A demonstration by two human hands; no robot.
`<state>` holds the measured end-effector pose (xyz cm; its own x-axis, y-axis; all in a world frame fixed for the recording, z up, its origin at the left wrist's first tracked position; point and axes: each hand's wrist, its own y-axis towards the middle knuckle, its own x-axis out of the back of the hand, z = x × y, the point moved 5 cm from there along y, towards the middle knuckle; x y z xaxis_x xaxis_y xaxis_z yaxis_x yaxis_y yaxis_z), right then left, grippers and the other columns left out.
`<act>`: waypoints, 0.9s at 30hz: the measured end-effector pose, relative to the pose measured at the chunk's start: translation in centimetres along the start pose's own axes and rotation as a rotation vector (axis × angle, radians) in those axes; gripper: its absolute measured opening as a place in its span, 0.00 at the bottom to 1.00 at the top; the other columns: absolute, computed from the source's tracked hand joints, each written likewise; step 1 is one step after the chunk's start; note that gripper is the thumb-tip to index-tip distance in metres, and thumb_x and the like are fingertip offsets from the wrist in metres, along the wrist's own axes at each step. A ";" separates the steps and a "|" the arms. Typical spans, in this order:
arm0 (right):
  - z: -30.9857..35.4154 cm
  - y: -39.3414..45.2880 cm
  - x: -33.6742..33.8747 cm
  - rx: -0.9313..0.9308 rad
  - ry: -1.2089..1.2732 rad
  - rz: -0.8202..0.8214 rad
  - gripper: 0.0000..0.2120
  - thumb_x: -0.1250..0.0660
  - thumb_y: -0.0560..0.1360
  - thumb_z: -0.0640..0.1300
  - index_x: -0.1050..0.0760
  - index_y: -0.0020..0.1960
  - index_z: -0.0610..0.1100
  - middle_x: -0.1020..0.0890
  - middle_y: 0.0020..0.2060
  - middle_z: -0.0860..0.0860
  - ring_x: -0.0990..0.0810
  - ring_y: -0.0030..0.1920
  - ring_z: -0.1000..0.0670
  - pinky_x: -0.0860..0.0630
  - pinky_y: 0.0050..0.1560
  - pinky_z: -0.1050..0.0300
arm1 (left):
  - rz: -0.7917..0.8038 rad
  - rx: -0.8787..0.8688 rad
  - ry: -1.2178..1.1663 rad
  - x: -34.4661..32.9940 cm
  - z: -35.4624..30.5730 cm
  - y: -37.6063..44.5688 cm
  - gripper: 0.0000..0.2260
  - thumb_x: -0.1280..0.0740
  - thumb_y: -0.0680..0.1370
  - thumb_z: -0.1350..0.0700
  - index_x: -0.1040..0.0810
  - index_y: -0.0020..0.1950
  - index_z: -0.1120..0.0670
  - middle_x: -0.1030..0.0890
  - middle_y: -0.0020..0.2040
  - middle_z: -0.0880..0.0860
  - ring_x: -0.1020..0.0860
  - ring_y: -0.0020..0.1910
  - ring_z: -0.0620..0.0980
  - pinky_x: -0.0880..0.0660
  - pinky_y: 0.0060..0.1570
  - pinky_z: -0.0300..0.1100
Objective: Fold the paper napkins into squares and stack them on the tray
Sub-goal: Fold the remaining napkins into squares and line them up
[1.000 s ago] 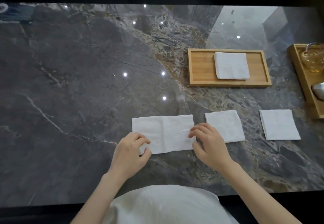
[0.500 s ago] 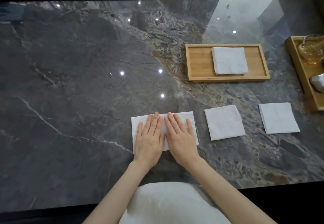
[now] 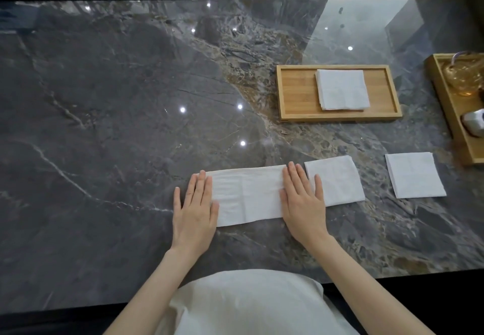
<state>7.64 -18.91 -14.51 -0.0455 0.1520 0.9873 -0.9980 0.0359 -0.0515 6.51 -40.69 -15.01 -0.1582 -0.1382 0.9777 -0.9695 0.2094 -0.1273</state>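
Note:
A white paper napkin (image 3: 247,194), folded into a long rectangle, lies flat on the dark marble table in front of me. My left hand (image 3: 195,207) rests flat on its left end, fingers straight and together. My right hand (image 3: 301,201) lies flat on its right end, and its thumb side overlaps the square napkin (image 3: 337,181) just to the right. Another square napkin (image 3: 415,174) sits farther right. A wooden tray (image 3: 293,93) at the back right holds a small stack of folded napkins (image 3: 341,93).
A second wooden tray (image 3: 468,156) at the right edge carries a glass teapot (image 3: 463,77) and a pale rounded object (image 3: 475,125). The marble table (image 3: 104,98) stretches wide to the left. Its near edge runs just in front of my body.
My hands went from pinching the napkin's ends to pressing side by side at its middle, then slid apart to its two ends.

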 end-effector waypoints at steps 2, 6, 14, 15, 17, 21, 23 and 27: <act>1.0 -0.5 0.3 0.067 0.035 -0.072 0.22 0.48 0.78 0.44 0.34 0.70 0.39 0.30 0.69 0.45 0.34 0.70 0.47 0.48 0.70 0.43 | -0.049 -0.046 -0.043 0.6 -0.4 0.0 0.20 0.49 0.77 0.56 0.33 0.67 0.60 0.30 0.68 0.58 0.34 0.69 0.54 0.40 0.67 0.54; 3.1 -2.5 -0.4 0.313 0.079 -0.160 0.18 0.40 0.74 0.37 0.26 0.64 0.39 0.24 0.64 0.46 0.28 0.66 0.46 0.39 0.66 0.41 | -0.052 -0.099 -0.093 0.7 -0.9 -0.3 0.20 0.50 0.79 0.54 0.34 0.68 0.59 0.32 0.70 0.56 0.40 0.70 0.50 0.45 0.67 0.51; -0.2 -4.1 0.0 0.263 0.091 -0.232 0.17 0.40 0.74 0.38 0.24 0.62 0.41 0.22 0.62 0.48 0.27 0.65 0.48 0.36 0.66 0.44 | -0.009 -0.047 -0.050 -0.2 1.8 -2.1 0.24 0.59 0.80 0.48 0.40 0.71 0.57 0.37 0.72 0.55 0.43 0.71 0.50 0.49 0.68 0.53; -0.4 -4.1 0.2 0.258 0.107 -0.241 0.17 0.40 0.74 0.38 0.23 0.61 0.41 0.21 0.61 0.48 0.27 0.65 0.48 0.36 0.65 0.45 | -0.052 -0.048 -0.069 0.1 1.8 -2.1 0.23 0.56 0.80 0.49 0.37 0.70 0.58 0.35 0.71 0.56 0.42 0.71 0.51 0.47 0.68 0.53; -1.0 -4.0 0.7 0.215 0.153 -0.268 0.15 0.40 0.74 0.37 0.21 0.58 0.40 0.19 0.58 0.47 0.26 0.63 0.48 0.34 0.63 0.47 | -0.163 -0.041 -0.135 0.9 1.8 -1.9 0.20 0.49 0.79 0.52 0.30 0.65 0.60 0.29 0.67 0.59 0.37 0.68 0.53 0.41 0.66 0.54; -2.2 -3.6 2.3 0.069 0.302 -0.304 0.12 0.40 0.75 0.39 0.20 0.53 0.39 0.16 0.49 0.46 0.26 0.53 0.49 0.28 0.54 0.53 | -0.364 -0.108 -0.231 2.9 -0.2 0.6 0.10 0.41 0.74 0.58 0.21 0.46 0.59 0.20 0.53 0.60 0.28 0.57 0.55 0.35 0.57 0.49; -2.4 -3.7 2.7 0.049 0.361 -0.297 0.11 0.39 0.76 0.40 0.20 0.51 0.39 0.16 0.46 0.47 0.25 0.49 0.49 0.26 0.52 0.55 | -0.392 -0.178 -0.281 3.6 -2.4 2.6 0.08 0.39 0.73 0.58 0.21 0.43 0.58 0.19 0.47 0.57 0.28 0.53 0.52 0.35 0.53 0.46; -1.8 -4.3 2.3 0.068 0.355 -0.273 0.10 0.38 0.74 0.39 0.20 0.50 0.39 0.17 0.44 0.47 0.25 0.46 0.50 0.27 0.48 0.57 | -0.235 -0.313 -0.410 3.9 -7.5 6.4 0.09 0.38 0.73 0.55 0.20 0.46 0.56 0.19 0.46 0.54 0.29 0.51 0.49 0.32 0.48 0.43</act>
<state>11.94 -16.90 -12.25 0.2252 0.4761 0.8501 -0.9726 0.0581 0.2251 1.10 -32.64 -10.79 -0.0650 -0.5677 0.8207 -0.8954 0.3962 0.2032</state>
